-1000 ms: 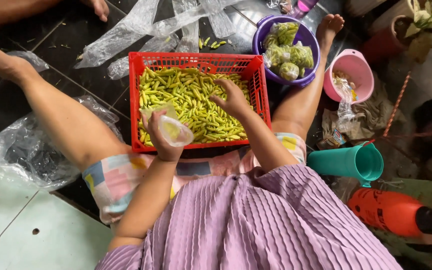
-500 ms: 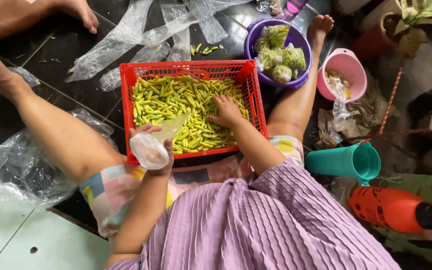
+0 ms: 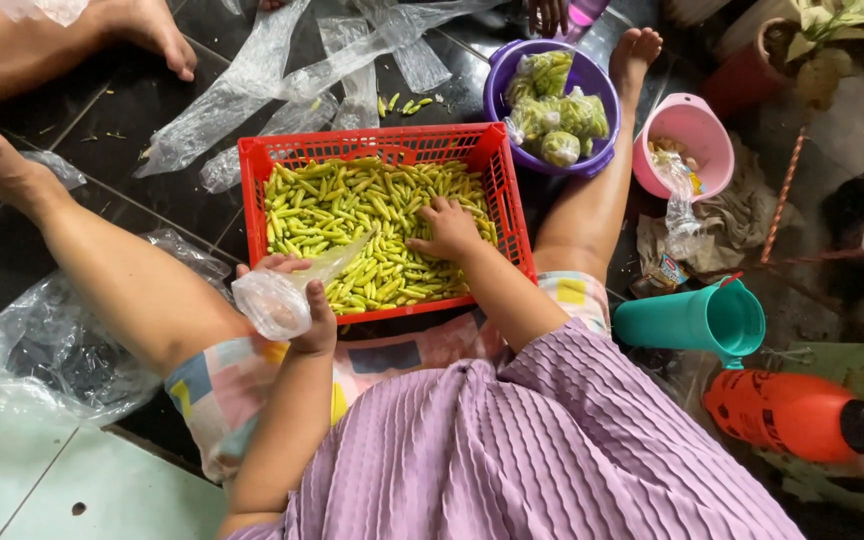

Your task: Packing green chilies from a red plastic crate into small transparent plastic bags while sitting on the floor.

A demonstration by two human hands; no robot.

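Note:
A red plastic basket point(image 3: 500, 190) sits on the dark floor between my legs, filled with small green and yellow chillies point(image 3: 352, 215). My right hand point(image 3: 447, 228) rests palm-down on the chillies at the basket's right side, fingers curled into them. My left hand point(image 3: 302, 300) is at the basket's near left corner, shut on a clear plastic bag point(image 3: 270, 303) whose open end reaches over the chillies.
A purple bowl point(image 3: 497, 85) of filled bags stands behind the basket, a pink bowl point(image 3: 697, 125) to its right. Loose clear bags point(image 3: 252, 90) lie at the back and left. A teal jug point(image 3: 697, 320) and an orange container point(image 3: 782, 412) lie right. Another person's foot point(image 3: 157, 35) is at far left.
My left hand with the bag has dropped from over the basket to its near left edge. My right hand has stayed on the chillies, shifting slightly.

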